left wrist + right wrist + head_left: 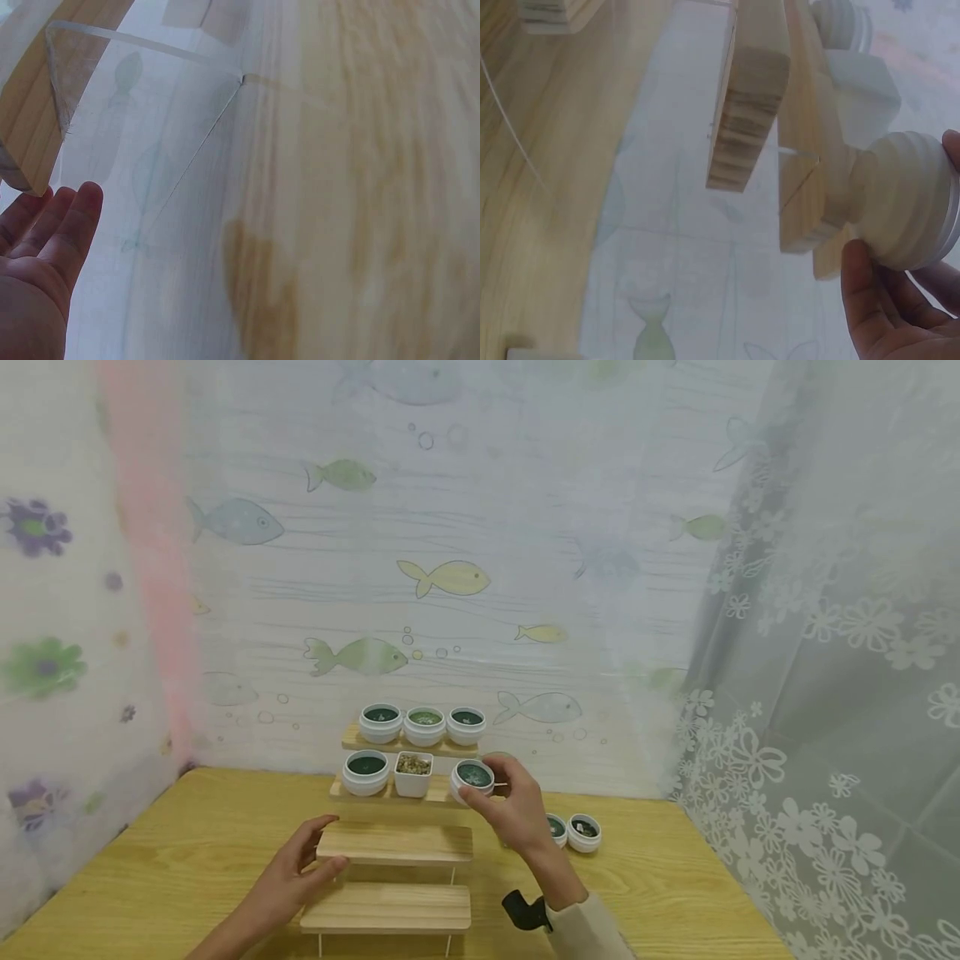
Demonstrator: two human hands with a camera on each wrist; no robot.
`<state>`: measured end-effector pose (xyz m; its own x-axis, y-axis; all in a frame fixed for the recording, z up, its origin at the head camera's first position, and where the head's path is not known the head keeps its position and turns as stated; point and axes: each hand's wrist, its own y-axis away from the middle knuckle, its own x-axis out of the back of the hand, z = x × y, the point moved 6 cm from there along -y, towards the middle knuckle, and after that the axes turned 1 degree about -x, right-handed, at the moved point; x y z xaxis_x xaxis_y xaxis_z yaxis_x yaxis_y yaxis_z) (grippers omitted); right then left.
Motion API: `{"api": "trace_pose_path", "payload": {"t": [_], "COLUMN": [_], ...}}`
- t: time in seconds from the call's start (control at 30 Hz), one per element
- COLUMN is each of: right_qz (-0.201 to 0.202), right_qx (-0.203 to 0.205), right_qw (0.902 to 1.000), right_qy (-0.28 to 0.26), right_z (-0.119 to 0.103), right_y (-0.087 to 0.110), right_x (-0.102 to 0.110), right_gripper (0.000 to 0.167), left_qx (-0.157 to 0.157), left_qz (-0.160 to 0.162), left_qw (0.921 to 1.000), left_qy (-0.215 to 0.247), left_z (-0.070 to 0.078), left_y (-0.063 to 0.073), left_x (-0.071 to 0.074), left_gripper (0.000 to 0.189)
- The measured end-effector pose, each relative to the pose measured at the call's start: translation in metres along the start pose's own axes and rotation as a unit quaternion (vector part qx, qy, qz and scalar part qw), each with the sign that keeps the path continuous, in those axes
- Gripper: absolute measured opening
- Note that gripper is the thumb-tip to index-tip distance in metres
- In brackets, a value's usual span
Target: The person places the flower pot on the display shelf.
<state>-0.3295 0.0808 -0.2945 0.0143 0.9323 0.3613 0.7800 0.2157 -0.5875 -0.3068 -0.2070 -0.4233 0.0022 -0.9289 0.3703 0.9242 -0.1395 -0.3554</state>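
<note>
Right hand (517, 806) holds round white pot (474, 777) — at right end of second-far shelf (441, 791) | left hand (294, 862) loose, by next nearer shelf (397, 843), left end | keep pot flat — don't bump square pot (413, 784)

white round pot (472, 779) | green inside | upright | tiered wooden stand (397, 843), second-highest, right end

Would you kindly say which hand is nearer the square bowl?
The right hand, holding a round bowl beside the square bowl; the left hand is farther, at a lower shelf.
</note>
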Motion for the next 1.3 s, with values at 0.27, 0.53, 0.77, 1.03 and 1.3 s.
{"api": "trace_pose_path", "payload": {"t": [0.27,0.53,0.77,1.03,1.3], "right_qz": [0.009,0.017,0.026,0.024,0.014], "right_qx": [-0.013,-0.001,0.008,0.018,0.015], "right_qw": [0.9998,0.9998,0.9994,0.9990,0.9997], "right_qy": [0.010,0.006,0.021,0.033,0.015], "right_z": [0.003,0.021,0.044,0.043,0.016], "right_y": [-0.005,-0.011,-0.017,-0.018,-0.013], "right_x": [-0.011,-0.020,-0.027,-0.028,-0.024], "right_gripper": [0.044,0.044,0.046,0.047,0.046], "left_qx": [0.000,0.006,0.007,0.006,0.006], "left_qz": [0.001,-0.004,-0.004,-0.002,0.001], "left_qw": [1.0000,1.0000,1.0000,1.0000,1.0000], "left_qy": [-0.002,-0.001,-0.002,0.000,0.000], "left_z": [0.000,-0.001,0.000,0.000,-0.001], "left_y": [0.000,0.001,0.001,-0.001,0.000], "left_x": [0.000,0.000,0.000,0.001,0.000], "left_gripper": [0.057,0.058,0.059,0.059,0.059]}}
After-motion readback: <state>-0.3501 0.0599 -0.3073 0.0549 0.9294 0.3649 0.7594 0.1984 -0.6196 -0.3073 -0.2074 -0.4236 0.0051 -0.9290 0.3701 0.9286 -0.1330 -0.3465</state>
